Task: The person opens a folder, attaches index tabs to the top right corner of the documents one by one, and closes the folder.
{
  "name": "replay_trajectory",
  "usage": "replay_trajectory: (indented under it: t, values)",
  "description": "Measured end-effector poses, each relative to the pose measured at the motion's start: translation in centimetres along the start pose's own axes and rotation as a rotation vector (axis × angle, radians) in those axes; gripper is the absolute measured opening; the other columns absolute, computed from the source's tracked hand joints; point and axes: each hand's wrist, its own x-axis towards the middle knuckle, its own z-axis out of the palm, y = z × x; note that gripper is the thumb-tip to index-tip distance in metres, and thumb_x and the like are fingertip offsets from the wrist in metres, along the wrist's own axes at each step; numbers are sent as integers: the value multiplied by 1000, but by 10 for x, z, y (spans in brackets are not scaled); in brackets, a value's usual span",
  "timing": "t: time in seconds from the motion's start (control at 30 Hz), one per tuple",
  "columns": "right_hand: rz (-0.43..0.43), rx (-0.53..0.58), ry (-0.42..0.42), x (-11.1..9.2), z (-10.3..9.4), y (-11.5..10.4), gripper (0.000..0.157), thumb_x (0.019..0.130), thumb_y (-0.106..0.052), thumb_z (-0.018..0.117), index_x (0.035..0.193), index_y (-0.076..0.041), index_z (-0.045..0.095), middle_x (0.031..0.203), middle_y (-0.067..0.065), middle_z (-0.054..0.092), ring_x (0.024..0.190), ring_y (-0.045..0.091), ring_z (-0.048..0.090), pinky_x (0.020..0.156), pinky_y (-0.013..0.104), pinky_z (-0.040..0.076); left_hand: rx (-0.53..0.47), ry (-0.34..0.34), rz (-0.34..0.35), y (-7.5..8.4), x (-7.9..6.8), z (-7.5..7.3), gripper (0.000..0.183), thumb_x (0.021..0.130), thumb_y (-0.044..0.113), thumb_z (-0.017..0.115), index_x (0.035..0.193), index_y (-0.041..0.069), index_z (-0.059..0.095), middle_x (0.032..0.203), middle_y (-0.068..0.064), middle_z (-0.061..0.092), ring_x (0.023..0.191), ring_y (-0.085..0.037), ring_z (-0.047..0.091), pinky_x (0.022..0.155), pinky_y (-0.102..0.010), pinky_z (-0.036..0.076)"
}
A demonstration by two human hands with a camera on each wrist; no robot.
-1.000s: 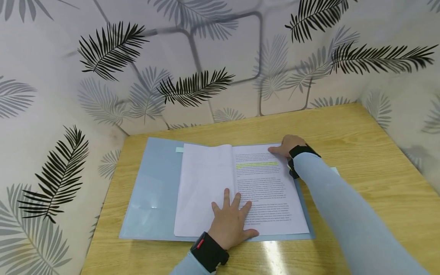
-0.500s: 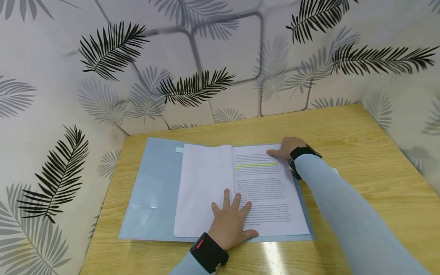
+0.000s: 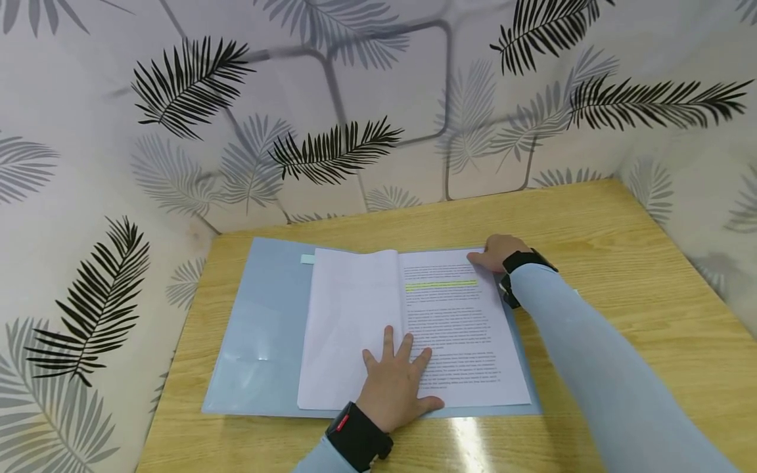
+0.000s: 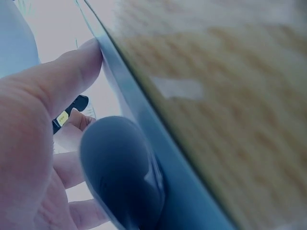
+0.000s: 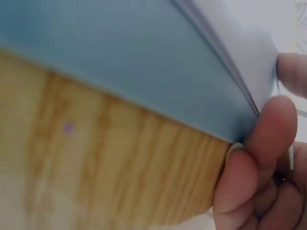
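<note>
A light-blue folder [image 3: 260, 328] lies spread out on a wooden table, holding a stack of white sheets. Printed text and yellow highlighted lines cover the right page [image 3: 455, 315]; the turned left page [image 3: 349, 328] looks blank. My left hand [image 3: 390, 394] presses across the lower fold with its fingers spread, thumb near the folder's bottom edge. In the left wrist view a sheet curls up into a rolled shape [image 4: 122, 167] beside that hand. At the page's upper right corner, my right hand [image 3: 499, 253] pinches the paper between thumb and finger [image 5: 276, 127].
The wooden table [image 3: 639, 302] extends right of the folder and behind it. Leaf-patterned covering [image 3: 390, 85] rises along the back and both sides. A pale-green tab [image 3: 307, 259] sticks out by the left page's top. Both wrists carry black straps [image 3: 359, 435].
My right thumb has shifted slightly, first inward and then back toward the page's right corner. The left hand stays in place, and the pages lie as before.
</note>
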Motion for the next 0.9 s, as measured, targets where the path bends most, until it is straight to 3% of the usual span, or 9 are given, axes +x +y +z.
replay_trajectory:
  t: [0.17, 0.43, 0.7, 0.9]
  values:
    - [-4, 6, 7, 2, 0, 3, 64, 90, -55, 52, 115, 3, 63, 102, 18, 65, 82, 30, 57, 67, 38, 45, -4, 5, 1, 0, 0, 0, 88, 69, 74, 65, 138, 23, 54, 145, -18, 43, 135, -53, 25, 79, -78, 35]
    - [-27, 105, -50, 14, 4, 16, 51, 89, -50, 57, 102, -2, 61, 85, 11, 62, 68, 23, 60, 53, 29, 46, 0, 1, 0, 1, 0, -2, 87, 69, 75, 65, 138, 23, 55, 144, -18, 44, 135, -53, 26, 78, -77, 36]
    - [-24, 69, -17, 14, 5, 13, 62, 81, -61, 63, 104, -3, 62, 89, 12, 61, 75, 26, 57, 57, 33, 42, 1, 24, 9, 0, -1, -1, 88, 68, 75, 65, 137, 22, 56, 143, -18, 45, 134, -53, 27, 77, -77, 37]
    - [-38, 105, -31, 14, 4, 17, 57, 87, -58, 56, 100, -3, 62, 81, 11, 62, 70, 24, 58, 55, 32, 44, 2, 28, 6, 0, -1, 1, 87, 69, 75, 65, 137, 23, 55, 144, -18, 44, 135, -53, 25, 80, -77, 35]
